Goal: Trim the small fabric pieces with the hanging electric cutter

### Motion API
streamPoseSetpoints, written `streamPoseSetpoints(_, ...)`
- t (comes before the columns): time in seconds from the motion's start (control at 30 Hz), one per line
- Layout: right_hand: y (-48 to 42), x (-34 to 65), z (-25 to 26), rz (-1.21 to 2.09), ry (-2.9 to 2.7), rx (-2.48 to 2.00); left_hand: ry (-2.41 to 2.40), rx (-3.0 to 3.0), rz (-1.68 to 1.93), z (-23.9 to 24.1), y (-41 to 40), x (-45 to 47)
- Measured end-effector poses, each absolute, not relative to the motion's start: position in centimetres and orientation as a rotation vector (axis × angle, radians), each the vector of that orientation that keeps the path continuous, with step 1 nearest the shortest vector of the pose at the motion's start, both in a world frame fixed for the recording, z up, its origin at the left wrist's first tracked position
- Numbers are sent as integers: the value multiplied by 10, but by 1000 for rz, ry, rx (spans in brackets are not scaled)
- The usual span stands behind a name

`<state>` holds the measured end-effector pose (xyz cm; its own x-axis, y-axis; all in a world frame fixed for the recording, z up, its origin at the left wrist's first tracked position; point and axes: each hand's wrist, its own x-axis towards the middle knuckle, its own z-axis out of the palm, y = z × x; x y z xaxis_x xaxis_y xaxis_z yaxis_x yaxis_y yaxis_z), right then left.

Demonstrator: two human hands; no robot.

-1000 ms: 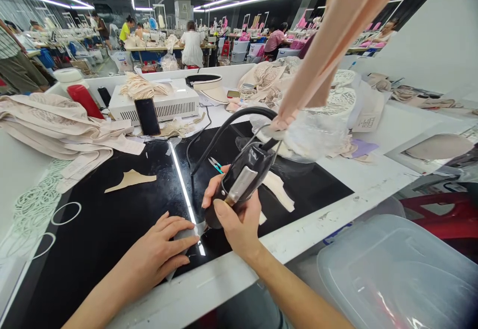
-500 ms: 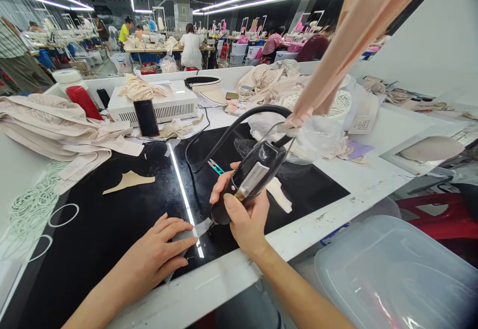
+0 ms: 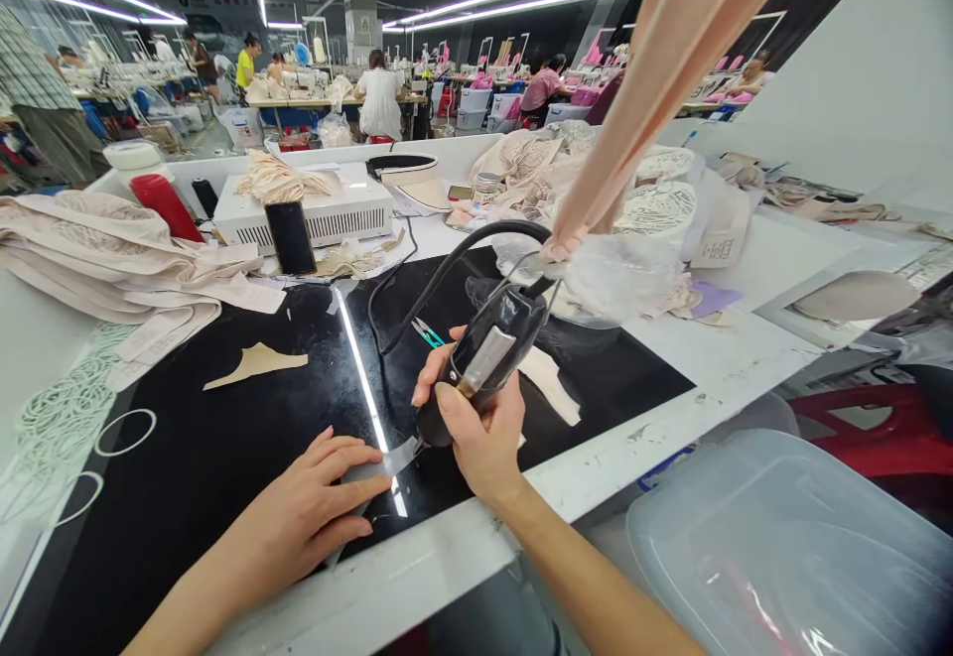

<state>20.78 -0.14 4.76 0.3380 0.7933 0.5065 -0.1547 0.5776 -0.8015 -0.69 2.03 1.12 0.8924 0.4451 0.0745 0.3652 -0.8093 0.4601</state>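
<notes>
My right hand is wrapped round a black corded hand tool, tilted with its thin metal tip down to the left. A twisted peach fabric band is tied to the tool's upper end and runs up out of view. Flat on the black work mat lies my left hand, fingers stretched out and pressing a translucent strip. The tool's tip is at the strip's right end; whether it touches cannot be made out. Teal-handled thread snips lie behind the tool.
Cream fabric pieces lie on the mat. Piled beige garments and pale green elastic rings are at left. A phone leans on a vented white box. A clear plastic bin lid sits at lower right.
My right hand and the tool have shifted slightly left, and the fabric band has swung left with them. My left hand stays nearly in place on the strip.
</notes>
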Motion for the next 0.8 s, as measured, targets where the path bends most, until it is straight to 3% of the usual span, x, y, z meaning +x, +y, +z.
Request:
streamPoseSetpoints(0.33, -4, 217, 61, 655, -1120, -825, 1037, 2487, 708, -12, 28, -6)
streamPoseSetpoints(0.53, -22, 228, 59, -50, -1108, -750, 1008, 2274, 634, -5, 23, 2)
streamPoseSetpoints(0.7, -25, 220, 41, 107, -1970, -865, 1019, 2180, 686, -1, 21, 11)
streamPoseSetpoints(0.8, -8, 210, 25, 186, -2103, -983, 1021, 2093, 711, 0, 23, 12)
